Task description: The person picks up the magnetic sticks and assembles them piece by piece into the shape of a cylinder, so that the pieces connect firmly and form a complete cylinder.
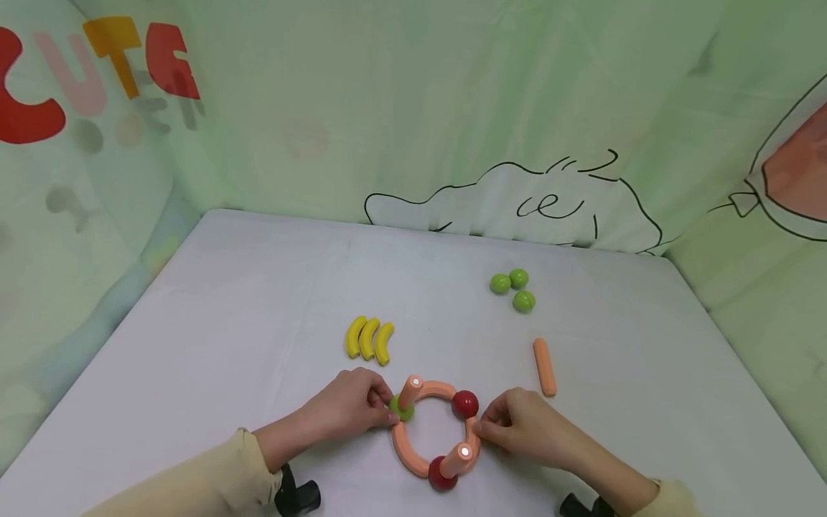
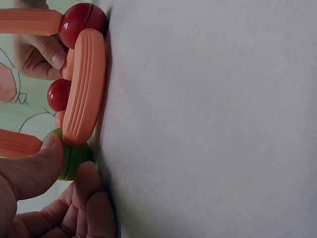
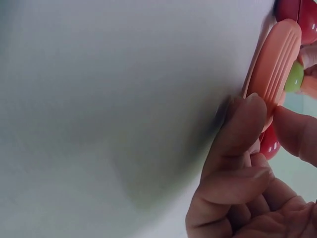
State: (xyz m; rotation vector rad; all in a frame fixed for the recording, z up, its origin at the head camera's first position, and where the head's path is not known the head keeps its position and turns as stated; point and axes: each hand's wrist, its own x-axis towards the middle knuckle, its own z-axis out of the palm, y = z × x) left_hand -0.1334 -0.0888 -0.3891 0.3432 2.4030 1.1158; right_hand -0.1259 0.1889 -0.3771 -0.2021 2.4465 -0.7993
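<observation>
A ring of curved orange pieces (image 1: pixel 408 454) joined by balls lies on the table, with two red balls (image 1: pixel 465 404) (image 1: pixel 442 474) and one green ball (image 2: pixel 77 159). Upright orange sticks rise from the green ball and from the nearer red ball. My left hand (image 1: pixel 352 406) pinches the green ball between thumb and fingers at the ring's left side. On the right side, my right hand (image 1: pixel 533 429) pinches a curved orange piece (image 3: pixel 276 67) between thumb and forefinger.
Several yellow banana-shaped pieces (image 1: pixel 368 339) lie beyond the ring to the left. A loose orange stick (image 1: pixel 545 367) lies beyond my right hand. Three green balls (image 1: pixel 519 278) sit farther back on the white table (image 1: pixel 271 287), before a green curtain (image 1: pixel 310 108).
</observation>
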